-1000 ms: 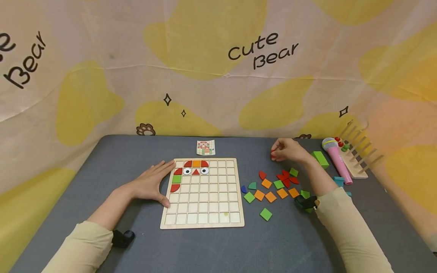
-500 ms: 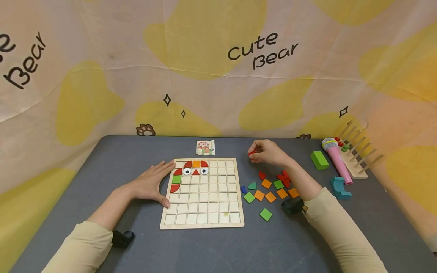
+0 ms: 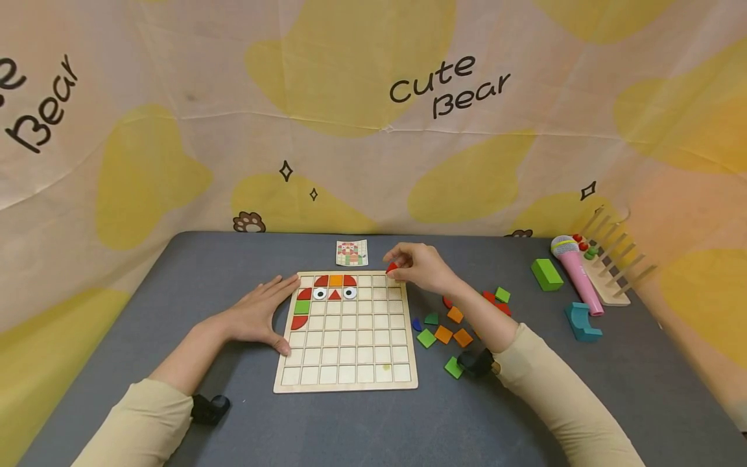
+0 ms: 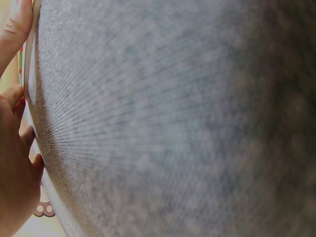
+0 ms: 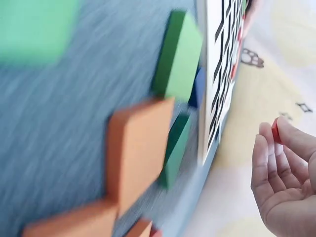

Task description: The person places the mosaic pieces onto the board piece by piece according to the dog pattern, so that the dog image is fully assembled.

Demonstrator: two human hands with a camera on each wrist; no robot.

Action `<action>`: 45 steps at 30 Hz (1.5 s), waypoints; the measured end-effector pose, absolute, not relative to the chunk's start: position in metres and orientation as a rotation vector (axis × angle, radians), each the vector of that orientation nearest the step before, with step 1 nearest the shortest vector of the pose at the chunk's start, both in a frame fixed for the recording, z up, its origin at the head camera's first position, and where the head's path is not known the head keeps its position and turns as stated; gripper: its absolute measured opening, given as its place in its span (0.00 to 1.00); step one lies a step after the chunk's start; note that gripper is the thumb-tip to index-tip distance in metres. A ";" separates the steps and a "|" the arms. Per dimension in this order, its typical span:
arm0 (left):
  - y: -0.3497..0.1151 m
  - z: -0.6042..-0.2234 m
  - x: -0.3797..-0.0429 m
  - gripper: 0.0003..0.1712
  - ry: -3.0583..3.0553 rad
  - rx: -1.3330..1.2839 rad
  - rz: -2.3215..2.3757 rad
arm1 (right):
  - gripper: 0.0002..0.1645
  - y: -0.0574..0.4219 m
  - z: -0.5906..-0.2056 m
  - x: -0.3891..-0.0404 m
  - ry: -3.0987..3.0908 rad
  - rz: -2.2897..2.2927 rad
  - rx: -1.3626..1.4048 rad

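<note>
A wooden grid board [image 3: 357, 373] lies on the dark table. Its upper left squares hold red quarter-round pieces, an orange square, a green square [image 3: 302, 307], a red triangle [image 3: 334, 295] and two round eye pieces [image 3: 320, 294]. My left hand [image 3: 257, 316] rests along the board's left edge with its fingers spread and straight. At the board's top right corner, my right hand [image 3: 423, 267] pinches a small red piece [image 3: 391, 266] between thumb and fingertips. The right wrist view shows that red piece [image 5: 275, 131] held edge-on, so its outline is partly hidden.
A small pattern card [image 3: 352, 253] lies behind the board. Loose orange, green, red and blue pieces [image 3: 463, 337] are scattered to the right, partly under my right forearm. Farther right are a green block [image 3: 546, 275], a teal arch block [image 3: 582, 322], a pink toy microphone [image 3: 578, 275] and a pegged wooden stand [image 3: 609, 288].
My right hand has carried the red piece leftward from beyond the loose pieces to the board's top right corner. The left hand and the pieces on the board have stayed in place.
</note>
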State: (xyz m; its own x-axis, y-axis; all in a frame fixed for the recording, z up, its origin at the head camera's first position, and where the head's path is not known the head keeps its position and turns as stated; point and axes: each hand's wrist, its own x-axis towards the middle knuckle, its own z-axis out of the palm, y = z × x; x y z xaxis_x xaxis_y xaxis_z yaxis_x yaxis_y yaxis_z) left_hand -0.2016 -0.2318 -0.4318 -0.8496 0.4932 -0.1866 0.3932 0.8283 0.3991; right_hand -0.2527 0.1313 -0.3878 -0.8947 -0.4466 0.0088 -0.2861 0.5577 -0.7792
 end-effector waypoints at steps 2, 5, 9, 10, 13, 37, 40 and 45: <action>-0.232 -0.432 -0.201 0.81 2.727 0.675 0.505 | 0.19 0.124 -0.387 -0.252 2.604 -1.271 -0.617; -0.232 -0.432 -0.201 0.81 2.731 0.674 0.499 | 0.18 0.113 -0.388 -0.250 2.610 -1.280 -0.624; -0.231 -0.432 -0.201 0.81 2.735 0.677 0.496 | 0.13 0.101 -0.390 -0.249 2.623 -1.260 -0.659; -0.231 -0.432 -0.201 0.81 2.733 0.676 0.498 | 0.12 0.098 -0.391 -0.249 2.623 -1.259 -0.666; -0.230 -0.431 -0.202 0.81 2.730 0.677 0.504 | 0.11 0.091 -0.392 -0.247 2.602 -1.280 -0.670; -0.230 -0.431 -0.202 0.80 2.728 0.684 0.509 | 0.06 0.055 -0.397 -0.242 2.563 -1.053 -0.591; -0.230 -0.430 -0.202 0.80 2.728 0.684 0.509 | 0.05 0.053 -0.399 -0.240 2.554 -1.018 -0.623; -0.231 -0.430 -0.200 0.81 2.726 0.673 0.509 | 0.06 0.051 -0.401 -0.236 2.540 -1.001 -0.672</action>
